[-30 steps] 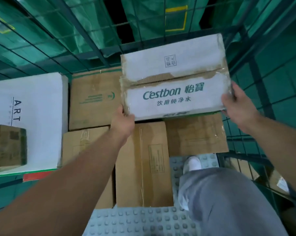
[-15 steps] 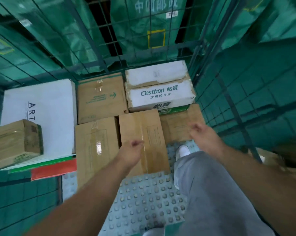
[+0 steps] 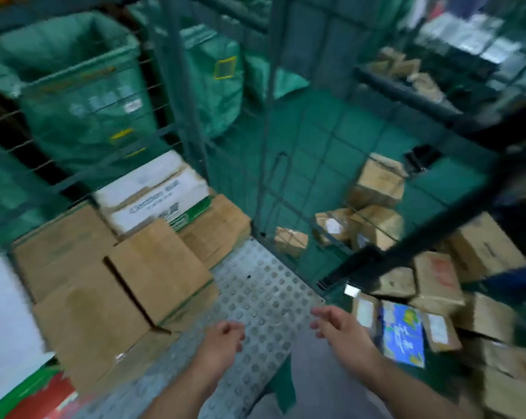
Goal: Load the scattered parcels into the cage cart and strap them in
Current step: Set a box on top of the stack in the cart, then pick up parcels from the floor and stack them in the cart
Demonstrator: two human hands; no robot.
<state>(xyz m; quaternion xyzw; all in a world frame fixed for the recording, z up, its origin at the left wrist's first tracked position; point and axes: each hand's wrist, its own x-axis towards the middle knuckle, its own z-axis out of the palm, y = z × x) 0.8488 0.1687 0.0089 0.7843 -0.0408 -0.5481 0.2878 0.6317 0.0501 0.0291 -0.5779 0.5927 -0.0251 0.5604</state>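
Metal studded floor (image 3: 264,291) between cartons (image 3: 153,267), mesh wall (image 3: 301,182); left grip (image 3: 222,343), right grip (image 3: 340,331) slack-fingered.

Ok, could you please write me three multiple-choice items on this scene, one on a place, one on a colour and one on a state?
1. Where is the white Cestbon box?
A on the floor outside the cage
B at the back of the cage cart, on brown cartons
C in a green sack

2. What colour is the printed parcel near the right hand?
A red
B black
C blue

3. What do the left hand and right hand hold?
A nothing
B one box together
C a strap each

Answers: 1 B, it lies on cartons at the cart's far end; 2 C, its printed face is blue; 3 A, both are relaxed and empty.
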